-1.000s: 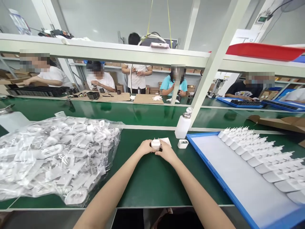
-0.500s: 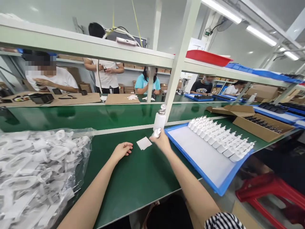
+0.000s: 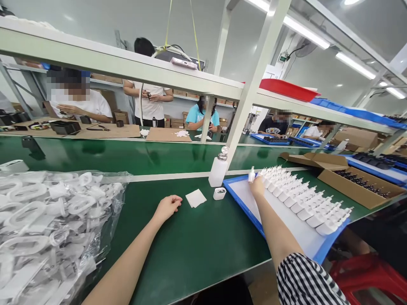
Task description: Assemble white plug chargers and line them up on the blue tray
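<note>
My right hand (image 3: 257, 186) is closed around a small white plastic part (image 3: 252, 175) with a thin tip pointing up, over the far left corner of the blue-rimmed tray (image 3: 244, 211). Rows of similar white parts (image 3: 295, 192) stand upright on that tray, just right of the hand. My left hand (image 3: 168, 207) rests on the green table, fingers loosely curled, nothing visible in them. Right beside it lies a small stack of white paper squares (image 3: 196, 198). A white pump bottle (image 3: 218, 170) stands behind a small white oval piece (image 3: 219, 193) with a dark inside.
At the left, a clear plastic bag (image 3: 57, 220) holds many white plastic parts. An open cardboard box (image 3: 356, 190) of dark parts sits beyond the tray. A slanted post (image 3: 244, 114) and overhead shelf (image 3: 127, 59) cross the view; several people sit or stand across the bench.
My right hand has moved right from in front of the bottle to the tray's far corner with the white part. The oval piece now shows by the bottle. My left hand has hardly moved.
</note>
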Tool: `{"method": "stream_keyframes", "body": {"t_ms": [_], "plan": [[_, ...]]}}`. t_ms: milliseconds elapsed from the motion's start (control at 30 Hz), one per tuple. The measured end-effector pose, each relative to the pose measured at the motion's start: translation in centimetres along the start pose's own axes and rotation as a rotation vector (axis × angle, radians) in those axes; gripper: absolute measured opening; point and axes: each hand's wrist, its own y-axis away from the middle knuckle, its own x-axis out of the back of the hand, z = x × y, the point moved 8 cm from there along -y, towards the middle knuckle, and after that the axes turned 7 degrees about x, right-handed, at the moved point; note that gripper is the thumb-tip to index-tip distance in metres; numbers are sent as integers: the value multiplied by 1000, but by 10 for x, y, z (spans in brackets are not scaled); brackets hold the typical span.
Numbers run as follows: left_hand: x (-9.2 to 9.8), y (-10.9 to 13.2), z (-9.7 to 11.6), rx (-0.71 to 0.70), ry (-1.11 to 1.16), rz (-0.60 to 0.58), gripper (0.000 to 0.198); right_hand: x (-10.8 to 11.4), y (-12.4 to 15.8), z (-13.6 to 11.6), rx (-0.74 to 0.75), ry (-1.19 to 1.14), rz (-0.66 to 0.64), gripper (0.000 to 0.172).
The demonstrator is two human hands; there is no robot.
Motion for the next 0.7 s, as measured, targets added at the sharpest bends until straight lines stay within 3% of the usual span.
{"method": "stream_keyframes", "body": {"t_ms": [67,400,600,700], "plan": [[0,0,0,5,-14,10,22,-6,-1,2,5,19,-25,25],[0,-3,-2,17,-73,24,24,-5,-26,24,-147,-11,-97,45],[-1,-5,-3,27,-85,36,25,-11,-41,20,-153,-21,-203,32],[-1,-6,-4,22,-77,35,25,-7,-46,17,-120,19,-195,31]]}}
